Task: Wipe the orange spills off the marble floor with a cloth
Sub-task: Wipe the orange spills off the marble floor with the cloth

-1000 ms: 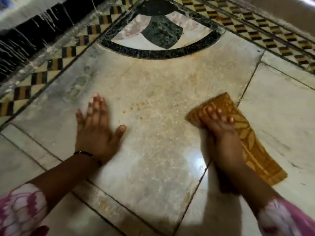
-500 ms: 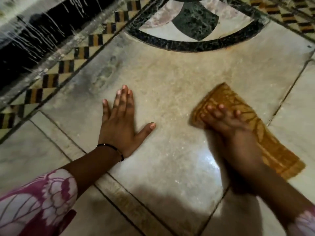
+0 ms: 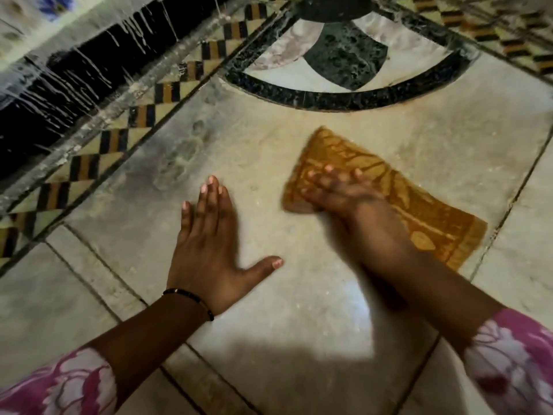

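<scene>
Leftward slid the cloth [image 3: 413, 202] under the flat right hand [image 3: 338, 193]; left hand [image 3: 206, 253] splayed beside it.

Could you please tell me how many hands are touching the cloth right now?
1. The right hand presses on the orange cloth; the left hand rests flat on the marble floor, apart from it.

1. Dim, warm indoor light overall; floor [image 3: 419, 151] reads yellowish-grey.
2. Bright glare patch on polished marble at btm centre, between the forearms.
3. Dark shadow w/ a hard edge across the btm, just below that glare.
4. Right hand [image 3: 338, 193] motion-blurred, fingers smeared; cloth [image 3: 419, 211] edge near it soft.
5. Left hand [image 3: 209, 244] fairly sharp.
6. Wide-angle bend at edges: tile border [image 3: 143, 115] curves.
7. Top left soft, streaky.
</scene>
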### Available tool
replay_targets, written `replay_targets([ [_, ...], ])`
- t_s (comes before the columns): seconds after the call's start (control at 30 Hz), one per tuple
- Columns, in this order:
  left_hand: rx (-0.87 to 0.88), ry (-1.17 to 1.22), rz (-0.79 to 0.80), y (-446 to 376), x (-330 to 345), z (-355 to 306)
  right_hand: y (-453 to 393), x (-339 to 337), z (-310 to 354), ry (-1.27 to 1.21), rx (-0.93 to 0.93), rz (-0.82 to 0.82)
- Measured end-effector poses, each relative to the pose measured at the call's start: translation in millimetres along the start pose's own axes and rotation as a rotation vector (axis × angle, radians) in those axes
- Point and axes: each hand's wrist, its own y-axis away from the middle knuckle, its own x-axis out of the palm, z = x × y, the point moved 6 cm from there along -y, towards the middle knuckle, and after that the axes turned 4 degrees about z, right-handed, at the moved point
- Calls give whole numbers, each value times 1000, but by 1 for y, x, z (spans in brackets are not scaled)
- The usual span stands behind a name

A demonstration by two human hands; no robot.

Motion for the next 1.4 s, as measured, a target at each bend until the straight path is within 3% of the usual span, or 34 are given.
replay_targets([
  [0.1, -10, 3, -9, 0, -1, -1, -46, -29, -42, 26, 263, -82],
  [0.2, -36, 25, -20, 0, -2, 0, -114, -25, -30, 13, 344, -90],
  [0.33, -84, 56, -49, 4, -6, 3, -99, 23, 53, 41, 24, 67],
  [0.43, -95, 83, -59, 5, -7, 7, -18, 20, 46, -53, -105, 98],
  [0.57, -61, 85, -42, 5, -6, 3, 16, -18, -24, -88, 61, 27],
  [0.73, -37, 20, -37, 3, -7, -1, -100, -13, -32, -26, 333, -84],
  [0.83, -54, 47, -61, 3, -10, 1, -111, 31, 42, -25, 97, 81],
  [0.9, -83, 100, -79, 3, -13, 5, -58, 44, 80, 24, -189, 205],
  [0.97, -68, 100, -58, 3, -13, 6, 0, 39, 73, -44, -295, 240],
  [1.1, -16, 57, -22, 4, -10, 2, 37, 6, 21, -32, -246, 183],
  [1.2, -11, 34, -16, 3, -10, 0, -15, -10, 6, -48, 73, 120],
  [1.27, -11, 22, -18, 2, -10, 0, -46, -1, 23, -70, 139, 131],
  [1.4, 26, 52, -24, 2, -9, -2, -16, 39, 85, -14, -170, 235],
])
